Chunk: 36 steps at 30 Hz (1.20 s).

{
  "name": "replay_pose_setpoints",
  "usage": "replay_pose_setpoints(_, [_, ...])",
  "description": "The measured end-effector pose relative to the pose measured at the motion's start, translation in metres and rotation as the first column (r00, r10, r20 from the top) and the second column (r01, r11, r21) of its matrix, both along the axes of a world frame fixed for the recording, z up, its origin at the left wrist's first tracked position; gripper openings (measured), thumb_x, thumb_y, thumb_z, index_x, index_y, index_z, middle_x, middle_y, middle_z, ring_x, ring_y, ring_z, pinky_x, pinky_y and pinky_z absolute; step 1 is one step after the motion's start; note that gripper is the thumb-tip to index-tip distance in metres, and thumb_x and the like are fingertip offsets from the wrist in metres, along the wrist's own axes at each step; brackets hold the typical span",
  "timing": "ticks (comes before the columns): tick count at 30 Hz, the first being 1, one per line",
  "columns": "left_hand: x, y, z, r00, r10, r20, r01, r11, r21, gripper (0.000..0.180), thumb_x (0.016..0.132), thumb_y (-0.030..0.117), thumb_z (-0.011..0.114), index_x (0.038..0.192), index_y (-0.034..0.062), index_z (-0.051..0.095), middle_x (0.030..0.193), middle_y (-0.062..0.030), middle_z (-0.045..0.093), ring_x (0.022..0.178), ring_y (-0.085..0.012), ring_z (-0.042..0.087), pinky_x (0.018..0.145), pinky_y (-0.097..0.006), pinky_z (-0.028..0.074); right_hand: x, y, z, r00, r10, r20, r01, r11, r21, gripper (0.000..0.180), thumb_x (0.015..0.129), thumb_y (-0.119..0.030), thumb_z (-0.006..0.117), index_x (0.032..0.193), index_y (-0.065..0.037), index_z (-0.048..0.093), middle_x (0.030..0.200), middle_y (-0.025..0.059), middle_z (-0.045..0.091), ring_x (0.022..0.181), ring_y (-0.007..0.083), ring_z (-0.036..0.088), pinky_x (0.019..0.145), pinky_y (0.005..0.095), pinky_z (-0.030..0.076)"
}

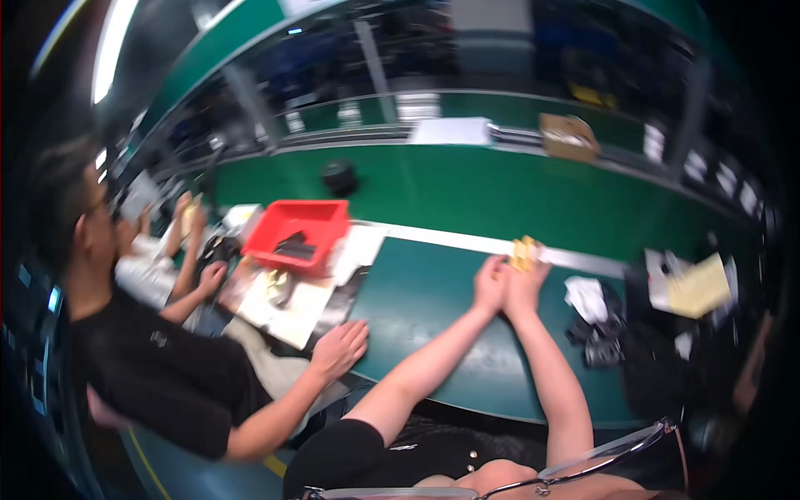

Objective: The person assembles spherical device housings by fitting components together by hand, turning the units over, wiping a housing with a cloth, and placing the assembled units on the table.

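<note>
My two hands are side by side over the far part of the dark green work mat [425, 308], wrists almost touching. In my right hand [525, 287] is a small yellow slotted piece [523, 252], sticking up past the fingers; motion blur hides its exact kind. My left hand [490, 285] is closed right beside it, fingers curled in. Whatever its fingertips hold, if anything, is too small and blurred to make out.
Left of the mat stands a red bin [302, 233] with dark parts inside. A co-worker in black sits there, one hand [340, 350] on the mat's edge. A black round object [339, 177] stands farther back. At right lie white cloth [587, 298], dark items and yellow paper [700, 285].
</note>
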<state>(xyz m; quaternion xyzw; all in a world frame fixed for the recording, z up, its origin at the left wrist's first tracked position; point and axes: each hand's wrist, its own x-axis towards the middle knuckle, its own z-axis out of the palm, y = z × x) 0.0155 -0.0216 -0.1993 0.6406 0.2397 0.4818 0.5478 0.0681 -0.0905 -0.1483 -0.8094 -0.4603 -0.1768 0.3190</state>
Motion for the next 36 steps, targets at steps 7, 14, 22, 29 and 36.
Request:
replay_pose_setpoints(7, [-0.009, -0.011, 0.035, 0.892, -0.450, 0.043, 0.452, 0.890, -0.055, 0.056, 0.081, 0.019, 0.076, 0.124, -0.0041, 0.051, 0.116, -0.0099, 0.061, 0.105, -0.0163, 0.059, 0.092, -0.030, 0.048, 0.003, -0.014, -0.012, 0.975, 0.087, 0.206, -0.061, 0.990, -0.127, 0.053, 0.090, -0.026, 0.047, 0.140, -0.010, 0.043, 0.148, 0.0171, 0.035, 0.142, 0.0392, 0.017, 0.113, 0.0589, 0.016])
replay_pose_setpoints(14, [-0.016, 0.000, 0.039, 0.802, -0.588, 0.105, 0.594, 0.767, -0.244, 0.052, 0.075, 0.011, 0.078, 0.120, 0.0011, 0.054, 0.110, -0.0067, 0.063, 0.100, -0.0150, 0.061, 0.090, -0.030, 0.049, -0.007, -0.019, -0.003, 0.859, 0.250, -0.446, -0.172, 0.963, 0.207, 0.034, 0.086, -0.022, 0.051, 0.117, -0.011, 0.059, 0.125, 0.0161, 0.051, 0.107, 0.0371, 0.049, 0.094, 0.0421, 0.044])
replay_pose_setpoints(22, [-0.018, 0.004, 0.035, 0.822, -0.553, 0.138, 0.568, 0.776, -0.273, 0.042, 0.076, 0.003, 0.074, 0.113, 0.0016, 0.054, 0.106, -0.0070, 0.063, 0.096, -0.0150, 0.062, 0.088, -0.029, 0.049, -0.003, -0.013, -0.015, 0.965, 0.199, -0.171, -0.191, 0.980, 0.064, 0.042, 0.085, -0.020, 0.051, 0.127, -0.013, 0.055, 0.131, 0.0125, 0.049, 0.110, 0.0349, 0.045, 0.098, 0.0427, 0.040])
replay_pose_setpoints(29, [-0.008, 0.006, 0.023, 0.895, -0.447, -0.007, 0.436, 0.876, -0.207, 0.045, 0.077, 0.013, 0.079, 0.114, 0.0005, 0.055, 0.105, -0.0070, 0.064, 0.095, -0.0156, 0.062, 0.086, -0.030, 0.050, -0.006, -0.019, 0.005, 0.732, 0.281, -0.621, -0.159, 0.957, 0.244, 0.030, 0.086, -0.020, 0.056, 0.114, -0.007, 0.057, 0.122, 0.0159, 0.058, 0.106, 0.0347, 0.054, 0.090, 0.0390, 0.046])
replay_pose_setpoints(36, [-0.009, -0.007, 0.044, 0.810, -0.581, -0.074, 0.581, 0.813, -0.031, 0.096, 0.059, 0.011, 0.090, 0.135, 0.0006, 0.033, 0.127, -0.0137, 0.050, 0.116, -0.0252, 0.054, 0.097, -0.037, 0.046, 0.004, -0.025, 0.001, 0.995, 0.096, -0.002, -0.094, 0.966, -0.240, 0.053, 0.090, -0.030, 0.051, 0.137, -0.009, 0.042, 0.142, 0.0146, 0.044, 0.139, 0.0410, 0.023, 0.109, 0.0516, 0.025])
